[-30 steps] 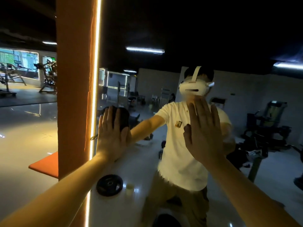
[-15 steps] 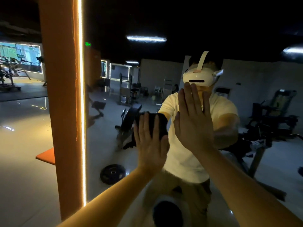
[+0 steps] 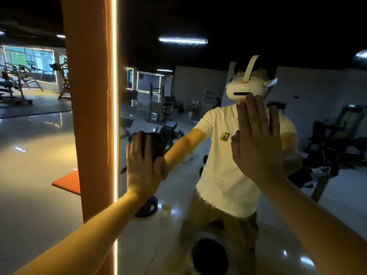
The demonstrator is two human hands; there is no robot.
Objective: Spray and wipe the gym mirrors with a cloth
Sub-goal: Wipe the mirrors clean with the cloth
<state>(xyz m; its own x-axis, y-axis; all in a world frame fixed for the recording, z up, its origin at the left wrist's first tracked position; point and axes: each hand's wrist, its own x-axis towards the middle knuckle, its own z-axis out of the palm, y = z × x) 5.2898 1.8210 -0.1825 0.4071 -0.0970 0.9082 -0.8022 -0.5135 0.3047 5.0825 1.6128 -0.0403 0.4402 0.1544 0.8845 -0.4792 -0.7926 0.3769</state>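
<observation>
mirror (image 3: 178, 116): the pane starts at the lit edge of the orange pillar (image 3: 89, 116) and runs off to the right of it. It reflects gym floor, machines and the person in a white shirt.
cloth (image 3: 156, 144): dark and bunched, flat against the glass just right of the pillar, about mid-height in view. It sits under the left palm and fingers. Its dark edge shows past the fingertips and out on the thumb side.
left hand (image 3: 144, 167): just right of the pillar, palm to the glass, arm stretched out.
left fingers (image 3: 134, 149): straight, slightly spread, pointing up. They press the cloth onto the glass and do not curl round it.
right hand (image 3: 258, 147): well right of the pillar and higher than the left, palm to the glass, over the reflected chest.
right fingers (image 3: 250, 116): straight, close together, pointing up, holding nothing. They look to be on the glass, but I can't tell for sure.
weight plate (image 3: 146, 208): seen in the reflection on the floor, low, just right of the pillar, below the left wrist.
</observation>
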